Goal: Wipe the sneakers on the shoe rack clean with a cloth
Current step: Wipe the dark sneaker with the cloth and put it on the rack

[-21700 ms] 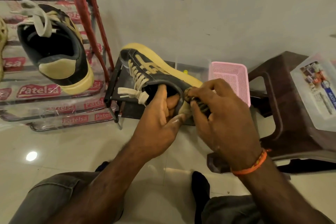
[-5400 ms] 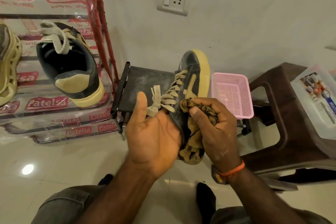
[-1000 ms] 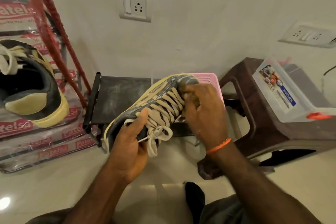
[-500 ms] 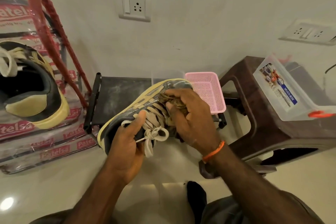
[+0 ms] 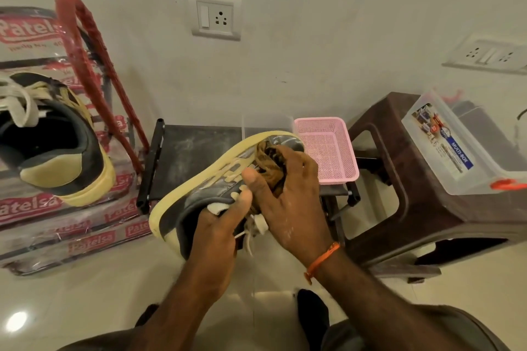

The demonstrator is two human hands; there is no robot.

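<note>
Sneaker (image 5: 199, 194) gripped by left hand (image 5: 216, 234), right hand (image 5: 288, 202) fingers clutching cloth (image 5: 269, 161); pink basket (image 5: 330, 148) just behind.

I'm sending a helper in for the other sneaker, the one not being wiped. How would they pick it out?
Look to the shoe rack with the red frame at far left, wrapped in printed plastic. The sneaker sits on it, heel outward, white laces loose. Unlike its twin in the person's hands, nothing touches it.

Looks like a regular home, probably an entryway corner: glossy tiled floor (image 5: 85, 293), plain wall with a switch socket (image 5: 216, 19), a plastic-wrapped shoe rack (image 5: 82, 45), a brown plastic stool (image 5: 427, 208) and a pink basket (image 5: 328, 148).
</note>
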